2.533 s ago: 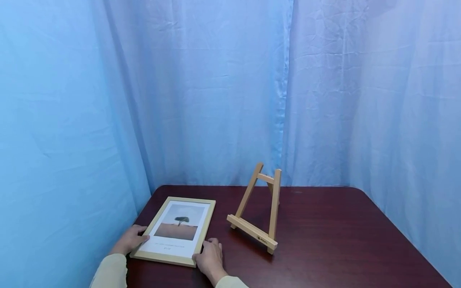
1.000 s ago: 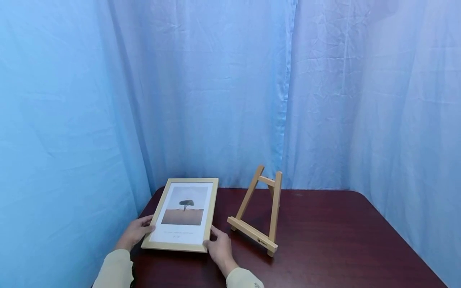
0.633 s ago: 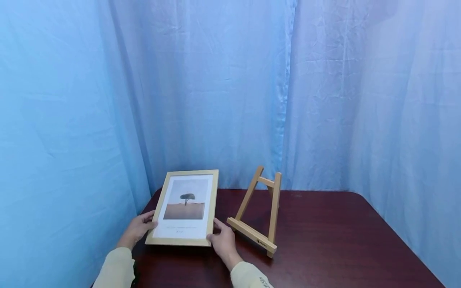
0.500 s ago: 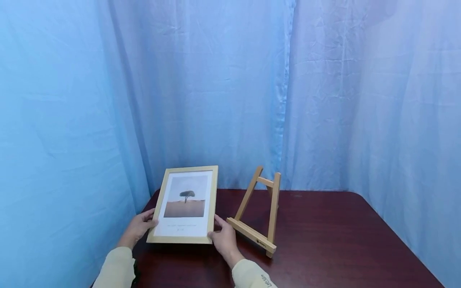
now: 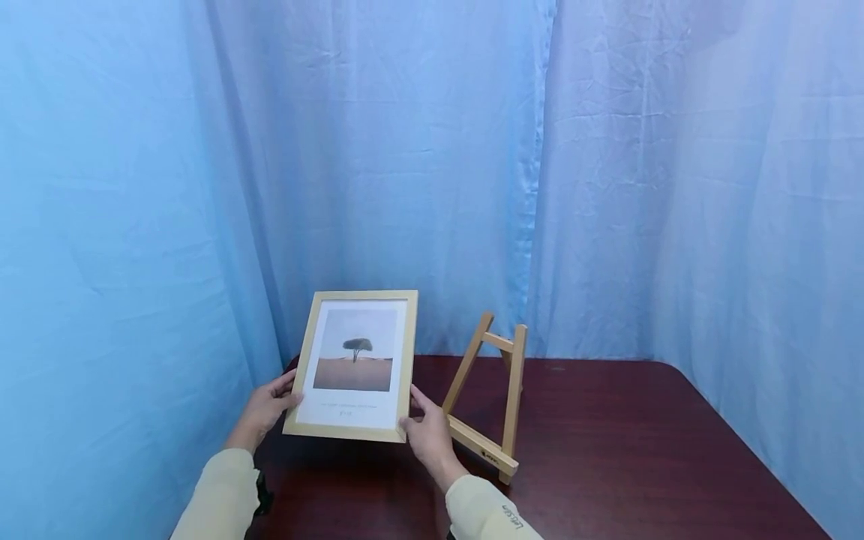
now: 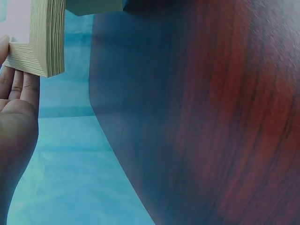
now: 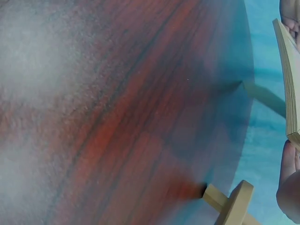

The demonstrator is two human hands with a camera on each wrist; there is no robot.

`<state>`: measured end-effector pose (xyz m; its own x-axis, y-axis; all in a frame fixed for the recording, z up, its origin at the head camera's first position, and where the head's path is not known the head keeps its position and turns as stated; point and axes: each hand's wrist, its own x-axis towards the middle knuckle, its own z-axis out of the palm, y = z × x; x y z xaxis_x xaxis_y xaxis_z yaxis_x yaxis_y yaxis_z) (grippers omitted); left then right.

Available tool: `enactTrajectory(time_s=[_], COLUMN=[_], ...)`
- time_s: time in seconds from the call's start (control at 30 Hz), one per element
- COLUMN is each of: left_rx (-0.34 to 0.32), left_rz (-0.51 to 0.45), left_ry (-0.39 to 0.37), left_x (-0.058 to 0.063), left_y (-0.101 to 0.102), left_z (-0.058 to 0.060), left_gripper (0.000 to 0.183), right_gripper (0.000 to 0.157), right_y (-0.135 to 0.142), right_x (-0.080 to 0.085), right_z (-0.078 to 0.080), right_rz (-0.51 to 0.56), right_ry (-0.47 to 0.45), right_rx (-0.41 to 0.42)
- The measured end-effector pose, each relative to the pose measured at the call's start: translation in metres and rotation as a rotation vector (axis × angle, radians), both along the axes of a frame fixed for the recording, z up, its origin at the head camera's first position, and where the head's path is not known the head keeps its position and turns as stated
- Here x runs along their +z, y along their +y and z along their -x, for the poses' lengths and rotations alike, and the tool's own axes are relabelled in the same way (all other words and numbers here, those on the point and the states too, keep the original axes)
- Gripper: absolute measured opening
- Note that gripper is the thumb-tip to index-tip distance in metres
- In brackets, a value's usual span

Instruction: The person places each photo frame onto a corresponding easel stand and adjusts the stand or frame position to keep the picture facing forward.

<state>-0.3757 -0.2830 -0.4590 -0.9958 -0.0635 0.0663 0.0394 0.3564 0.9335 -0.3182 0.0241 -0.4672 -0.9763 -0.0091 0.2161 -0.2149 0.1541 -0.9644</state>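
A picture frame point(image 5: 413, 337) of pale wood, with a print of a tree, is held tilted up above the table in the head view. My left hand point(image 5: 265, 409) grips its left edge low down, thumb on the front. At the lower right corner, my right hand point(image 5: 430, 439) pinches the other edge, fingers partly hidden behind. Both wrist views show fingers beneath the frame's rim. In the right wrist view a flat strip point(image 7: 267, 99) shows beside the frame. Just right of my right hand stands a small wooden easel point(image 5: 514, 405), its ledge partly covered by that hand.
The dark red-brown table point(image 5: 607, 435) stretches out right of the easel, with rounded far corners. Blue curtains point(image 5: 418, 150) hang close behind it and along both sides. Part of the easel point(image 7: 234, 204) also shows at the bottom of the right wrist view.
Both hands have raised the frame from lying on the table, tipping its top edge upward and shifting it slightly right. The easel has stayed in place.
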Motion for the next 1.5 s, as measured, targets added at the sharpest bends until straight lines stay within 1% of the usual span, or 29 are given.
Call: enactTrajectory(time_s=[0.2, 0.33, 0.47, 0.6, 0.77, 0.83, 1.0, 1.23, 1.5], left_rx=[-0.008, -0.025, -0.035, -0.032, -0.046, -0.056, -0.073, -0.075, -0.077], left_rz=[-0.006, -0.016, -0.027, -0.042, -0.068, -0.077, -0.101, -0.127, -0.162], left_ry=[0.019, 0.042, 0.069, 0.061, 0.064, 0.071, 0.098, 0.119, 0.166], left_x=[0.007, 0.012, 0.016, 0.021, 0.027, 0.028, 0.032, 0.037, 0.040], left_y=[0.004, 0.006, 0.008, 0.011, 0.017, 0.019, 0.025, 0.035, 0.043], left_z=[0.000, 0.002, 0.004, 0.007, 0.010, 0.011, 0.013, 0.017, 0.021], left_gripper=[0.062, 0.061, 0.059, 0.059, 0.058, 0.058, 0.057, 0.056, 0.056], right_gripper=[0.061, 0.063, 0.066, 0.068, 0.070, 0.070, 0.070, 0.071, 0.072], right_y=[0.003, 0.005, 0.008, 0.012, 0.016, 0.018, 0.025, 0.033, 0.039], right_x=[0.005, 0.009, 0.014, 0.018, 0.022, 0.023, 0.028, 0.031, 0.035], right_z=[0.002, 0.002, 0.002, 0.002, 0.003, 0.003, 0.001, 0.001, -0.001], right_rz=[-0.001, -0.003, 0.004, -0.003, -0.037, -0.052, -0.059, -0.041, -0.052], right_ry=[0.010, 0.031, 0.046, 0.052, 0.080, 0.092, 0.113, 0.102, 0.141], right_rx=[-0.012, -0.029, -0.025, -0.029, -0.064, -0.077, -0.078, -0.098, -0.103])
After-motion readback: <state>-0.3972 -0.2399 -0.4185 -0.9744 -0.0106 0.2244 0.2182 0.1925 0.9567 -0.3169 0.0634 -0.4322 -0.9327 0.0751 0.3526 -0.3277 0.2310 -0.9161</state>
